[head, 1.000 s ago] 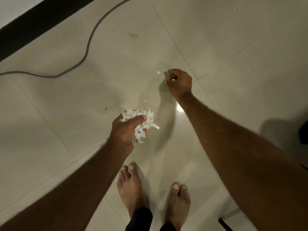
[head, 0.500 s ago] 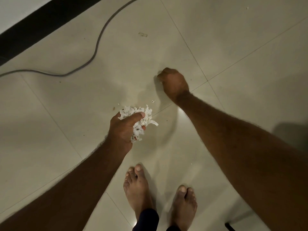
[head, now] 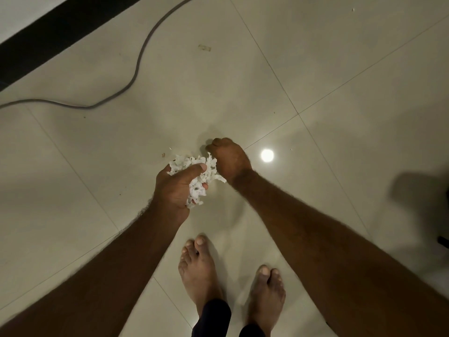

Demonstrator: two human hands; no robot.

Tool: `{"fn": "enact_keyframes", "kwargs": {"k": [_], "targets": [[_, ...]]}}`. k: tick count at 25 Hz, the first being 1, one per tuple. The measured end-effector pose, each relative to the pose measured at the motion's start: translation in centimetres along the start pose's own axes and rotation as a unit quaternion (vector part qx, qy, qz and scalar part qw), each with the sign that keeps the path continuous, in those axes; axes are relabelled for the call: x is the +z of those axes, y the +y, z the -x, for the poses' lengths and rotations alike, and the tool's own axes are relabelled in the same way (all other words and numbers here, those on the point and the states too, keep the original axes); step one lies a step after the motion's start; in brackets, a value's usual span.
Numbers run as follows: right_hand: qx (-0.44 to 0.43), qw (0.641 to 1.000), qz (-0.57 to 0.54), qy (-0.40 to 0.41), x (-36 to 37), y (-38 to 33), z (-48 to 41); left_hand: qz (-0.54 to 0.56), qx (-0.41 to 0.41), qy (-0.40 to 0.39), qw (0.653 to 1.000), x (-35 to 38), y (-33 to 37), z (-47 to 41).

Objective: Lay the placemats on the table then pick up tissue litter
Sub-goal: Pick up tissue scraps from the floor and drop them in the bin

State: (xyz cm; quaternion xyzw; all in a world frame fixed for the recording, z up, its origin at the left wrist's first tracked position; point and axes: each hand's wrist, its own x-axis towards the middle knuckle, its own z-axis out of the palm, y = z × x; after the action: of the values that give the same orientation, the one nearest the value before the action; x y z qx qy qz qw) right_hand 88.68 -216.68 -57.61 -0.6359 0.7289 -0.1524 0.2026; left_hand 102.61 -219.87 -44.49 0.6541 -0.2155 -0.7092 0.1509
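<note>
Tissue scraps sit bunched in the left hand, thumb clamped over them. They look light, soft and easily torn, so a loose whole-palm squeeze suits. The right hand curls beside them; whether it pinches anything, I cannot tell.

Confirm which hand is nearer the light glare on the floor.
Right. The right hand sits just left of the glare; the left hand, gripping the tissue wad, is further left and lower in view.

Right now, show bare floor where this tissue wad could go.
Bare tile: left of the left hand below the cable, and right of the right hand past the light glare. Crowded: between the hands around the tissue wad, scraps beyond, and the feet.
</note>
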Motion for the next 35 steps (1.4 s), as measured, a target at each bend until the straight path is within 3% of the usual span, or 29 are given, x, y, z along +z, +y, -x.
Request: {"fn": "enact_keyframes", "kwargs": {"k": [3,5,6,7,9,12,14,16,18,19,23,25,27,29,32,35], "targets": [[0.041,0.998,0.006,-0.046,-0.4,-0.3,-0.3,0.001,0.004,-0.007,1.000,-0.1,-0.2,0.3],[0.119,0.988,-0.093,-0.025,-0.5,-0.1,-0.1,-0.001,0.007,-0.015,1.000,-0.1,-0.2,0.5],[0.188,0.963,-0.191,-0.005,-0.6,0.0,0.1,-0.001,0.008,-0.019,1.000,0.0,-0.1,0.7],[0.269,0.910,-0.315,0.012,-1.2,-0.1,0.4,-0.001,0.006,-0.022,1.000,0.0,0.0,0.8],[0.376,0.750,-0.544,0.027,-2.5,0.0,1.4,-0.005,0.002,-0.027,1.000,0.2,0.0,1.4],[0.392,0.541,-0.744,0.010,-5.0,-0.3,3.7,-0.005,-0.001,-0.035,0.999,0.7,-0.2,2.4],[0.385,0.452,-0.804,0.011,-6.2,-0.4,5.3,-0.010,-0.003,-0.039,0.999,1.1,-0.5,3.3],[0.388,0.424,-0.818,0.011,-6.7,-0.6,6.6,-0.022,-0.002,-0.051,0.998,1.6,-0.9,3.8],[0.384,0.451,-0.806,0.011,-6.8,-0.6,7.6,-0.032,-0.006,-0.066,0.997,2.0,-1.2,4.3],[0.386,0.483,-0.786,0.010,-6.8,-0.4,8.0,-0.031,-0.012,-0.070,0.997,2.1,-1.5,4.6],[0.423,0.693,-0.585,-0.003,-5.4,-0.4,9.4,-0.009,0.007,-0.008,1.000,0.9,-2.9,4.7],[0.373,0.823,-0.428,-0.007,-3.9,-0.5,9.7,-0.003,0.014,0.016,1.000,-0.6,-3.5,4.4],[0.290,0.914,-0.281,-0.034,-2.4,-1.1,9.6,0.010,0.014,0.039,0.999,-2.5,-3.8,4.2],[0.246,0.950,-0.188,-0.037,-1.5,-1.4,9.2,0.017,-0.002,0.050,0.999,-4.1,-3.6,4.0],[0.216,0.971,-0.096,-0.036,-1.2,-1.4,8.6,-0.022,-0.049,0.027,0.998,-5.5,-3.3,4.1],[0.142,0.987,-0.025,-0.073,-0.8,-1.0,7.8,-0.024,-0.032,0.034,0.999,-6.1,-3.3,4.1]]}}
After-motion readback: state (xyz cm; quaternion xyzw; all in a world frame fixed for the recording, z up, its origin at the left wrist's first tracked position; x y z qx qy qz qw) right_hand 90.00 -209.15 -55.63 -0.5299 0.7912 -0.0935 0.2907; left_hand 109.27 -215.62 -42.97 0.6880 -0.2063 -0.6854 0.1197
